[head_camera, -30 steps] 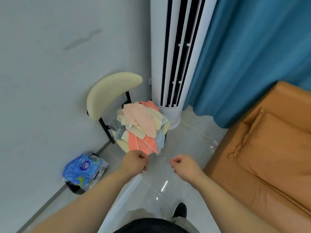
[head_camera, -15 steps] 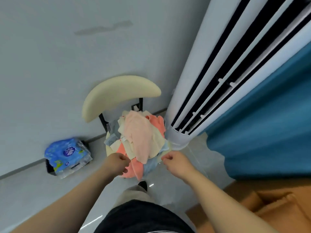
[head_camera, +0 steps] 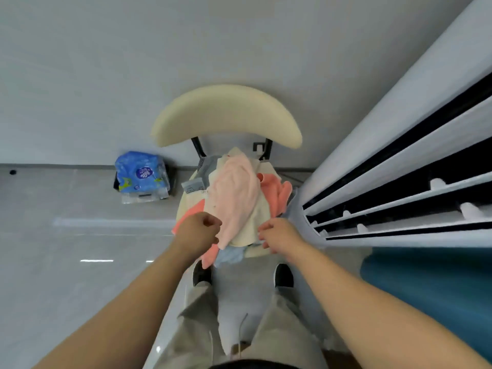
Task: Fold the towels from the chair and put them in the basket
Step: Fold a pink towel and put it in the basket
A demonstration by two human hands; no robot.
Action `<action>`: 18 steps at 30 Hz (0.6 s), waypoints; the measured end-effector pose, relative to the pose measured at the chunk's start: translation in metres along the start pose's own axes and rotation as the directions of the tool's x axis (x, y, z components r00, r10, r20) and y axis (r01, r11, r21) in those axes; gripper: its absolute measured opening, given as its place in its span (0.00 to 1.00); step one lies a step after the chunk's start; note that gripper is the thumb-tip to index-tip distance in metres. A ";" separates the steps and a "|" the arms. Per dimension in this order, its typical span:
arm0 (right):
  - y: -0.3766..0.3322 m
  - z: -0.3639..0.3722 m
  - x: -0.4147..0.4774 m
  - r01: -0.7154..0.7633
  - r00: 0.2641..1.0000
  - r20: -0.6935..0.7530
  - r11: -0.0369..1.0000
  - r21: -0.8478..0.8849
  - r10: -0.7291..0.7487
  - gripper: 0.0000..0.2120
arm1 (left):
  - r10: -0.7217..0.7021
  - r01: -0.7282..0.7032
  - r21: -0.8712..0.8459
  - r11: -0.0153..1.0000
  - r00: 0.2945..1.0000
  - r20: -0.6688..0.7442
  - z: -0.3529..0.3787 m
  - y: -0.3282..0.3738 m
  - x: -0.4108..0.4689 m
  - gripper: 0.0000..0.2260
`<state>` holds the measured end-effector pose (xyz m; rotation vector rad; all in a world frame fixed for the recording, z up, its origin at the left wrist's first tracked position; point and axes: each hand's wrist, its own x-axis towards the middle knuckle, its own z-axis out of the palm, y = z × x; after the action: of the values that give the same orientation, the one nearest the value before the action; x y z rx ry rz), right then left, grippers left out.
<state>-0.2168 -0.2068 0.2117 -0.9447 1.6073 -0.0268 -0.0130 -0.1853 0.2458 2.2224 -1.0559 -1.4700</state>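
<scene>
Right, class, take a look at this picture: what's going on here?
A person stands over a chair piled with towels, none of them folded. The left hand and right hand, fingers curled, are at the near edge of the pile, either side of the pale pink towel on top. Whether either hand grips cloth is unclear.

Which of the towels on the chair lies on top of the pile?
The pale pink towel: it drapes over the cream towel; the coral towel and light blue towel only peek out beneath.
</scene>
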 end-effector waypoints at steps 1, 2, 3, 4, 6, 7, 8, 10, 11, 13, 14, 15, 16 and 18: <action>-0.002 -0.001 0.015 -0.029 0.999 0.029 0.998 0.052 0.027 0.06 | -0.034 0.033 -0.039 0.999 0.999 -0.041 0.008 -0.008 -0.004 0.05; -0.003 0.000 0.028 -0.060 0.997 0.045 0.992 0.113 0.055 0.06 | -0.062 0.058 -0.068 0.996 0.997 -0.056 0.018 -0.017 -0.008 0.05; -0.001 0.001 0.044 -0.079 0.996 0.047 0.985 0.153 0.072 0.05 | -0.074 0.069 -0.082 0.994 0.995 -0.068 0.029 -0.028 -0.008 0.05; -0.001 0.004 0.060 -0.081 0.997 0.034 0.978 0.190 0.076 0.05 | -0.073 0.066 -0.071 0.995 0.994 -0.087 0.038 -0.039 -0.005 0.05; 0.000 0.014 0.091 -0.062 0.998 -0.011 0.965 0.256 0.067 0.04 | -0.037 0.034 -0.019 0.999 0.991 -0.126 0.055 -0.060 0.011 0.06; 0.002 0.021 0.107 -0.033 0.997 -0.053 0.968 0.250 0.048 0.05 | -0.006 0.008 0.011 1.000 0.989 -0.150 0.065 -0.071 0.023 0.06; 0.006 0.028 0.128 0.013 0.994 -0.106 0.972 0.234 0.012 0.04 | 0.036 -0.028 0.048 0.998 0.985 -0.171 0.075 -0.084 0.037 0.06; 0.017 0.040 0.163 0.151 0.962 -0.251 0.974 0.171 -0.105 0.07 | 0.128 -0.105 0.120 0.987 0.969 -0.210 0.098 -0.111 0.071 0.07; 0.023 0.044 0.180 0.204 0.937 -0.312 0.971 0.127 -0.156 0.08 | 0.173 -0.143 0.143 0.979 0.959 -0.226 0.109 -0.124 0.087 0.09; 0.035 0.053 0.202 0.288 0.903 -0.367 0.948 0.137 -0.222 0.15 | 0.291 -0.241 0.206 0.948 0.920 -0.263 0.131 -0.150 0.117 0.12; 0.041 0.059 0.210 0.332 0.893 -0.376 0.927 0.176 -0.248 0.16 | 0.357 -0.287 0.260 0.922 0.889 -0.286 0.141 -0.164 0.128 0.14; 0.045 0.063 0.214 0.386 0.875 -0.390 0.899 0.207 -0.286 0.14 | 0.418 -0.318 0.323 0.891 0.853 -0.313 0.149 -0.176 0.138 0.16; 0.047 0.066 0.217 0.443 0.854 -0.400 0.867 0.227 -0.331 0.10 | 0.467 -0.335 0.381 0.862 0.818 -0.337 0.156 -0.186 0.144 0.18; 0.042 0.070 0.212 0.568 0.780 -0.440 0.797 0.203 -0.444 0.07 | 0.528 -0.341 0.461 0.819 0.764 -0.372 0.165 -0.199 0.152 0.22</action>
<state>-0.1731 -0.2681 -0.0029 -1.1345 1.5636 -0.8846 -0.0419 -0.1269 -0.0465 2.1685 -1.6195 -0.4909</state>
